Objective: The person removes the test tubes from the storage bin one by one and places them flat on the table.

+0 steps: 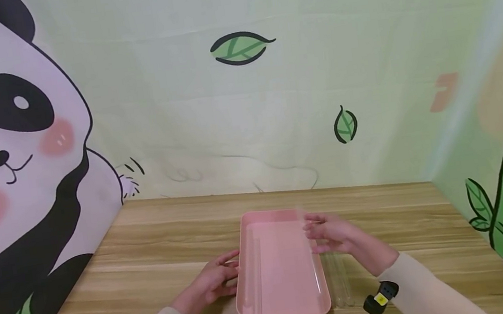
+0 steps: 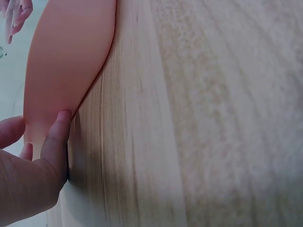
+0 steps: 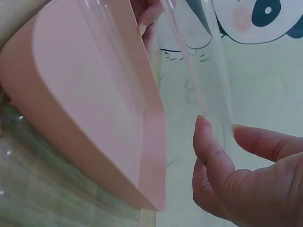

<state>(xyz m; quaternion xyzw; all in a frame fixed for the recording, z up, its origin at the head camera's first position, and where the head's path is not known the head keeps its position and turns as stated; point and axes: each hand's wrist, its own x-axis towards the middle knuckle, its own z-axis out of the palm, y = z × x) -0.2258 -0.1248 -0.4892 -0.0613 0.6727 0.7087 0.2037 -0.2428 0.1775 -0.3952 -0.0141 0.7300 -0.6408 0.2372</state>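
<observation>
A shallow pink tray (image 1: 288,267) lies lengthwise on the wooden table. My left hand (image 1: 212,282) rests against its left outer wall, fingertips touching it; in the left wrist view the thumb (image 2: 57,135) presses that wall. Above the tray's right edge, my right hand (image 1: 331,233) pinches a clear tube (image 3: 213,71) between thumb and fingers. The tube is faint in the head view, and its far end is out of the right wrist view. Inside the tray, clear tubes (image 1: 253,277) lie along the left wall. More clear tubes (image 1: 339,282) lie on the table right of the tray.
The wooden table (image 1: 163,241) ends at a fabric backdrop (image 1: 178,98) printed with a panda, leaves and bamboo. A black wrist camera (image 1: 381,299) sits on the right wrist, close to the loose tubes.
</observation>
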